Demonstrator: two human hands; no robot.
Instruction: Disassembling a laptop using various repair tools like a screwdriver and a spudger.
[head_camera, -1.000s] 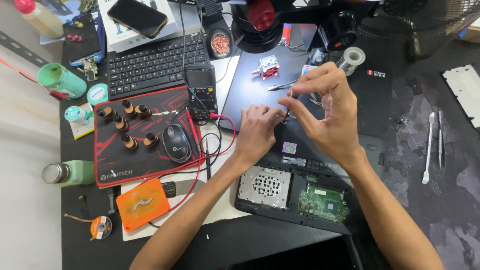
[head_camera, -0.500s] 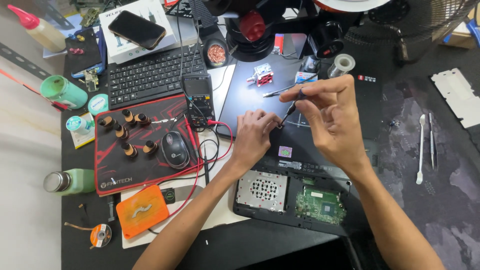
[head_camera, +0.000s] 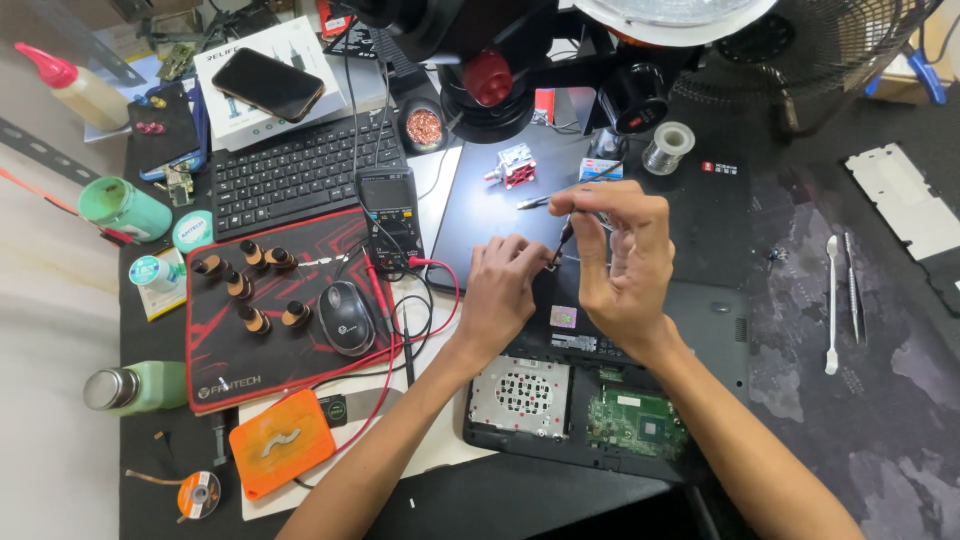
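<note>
My left hand (head_camera: 505, 285) rests fingers-down on the black underside of an opened laptop (head_camera: 700, 310), pinching a tiny part at its fingertips. My right hand (head_camera: 615, 255) hovers just to the right of it and holds thin tweezers (head_camera: 562, 240) whose tip points down at that same spot. The laptop's lower edge shows a perforated metal plate (head_camera: 520, 395) and a green circuit board (head_camera: 638, 420).
A black multimeter (head_camera: 390, 215) with red leads, a mouse (head_camera: 345, 318) on a red mat, a keyboard (head_camera: 295, 170), a phone (head_camera: 272, 85), an orange case (head_camera: 282, 442), a solder spool (head_camera: 668, 148), a red-and-white part (head_camera: 515, 165) and white pry tools (head_camera: 832, 300) surround the laptop.
The view has shifted slightly. My right hand has turned and brought the tweezers' tip down closer to my left fingertips. My left hand has stayed on the laptop.
</note>
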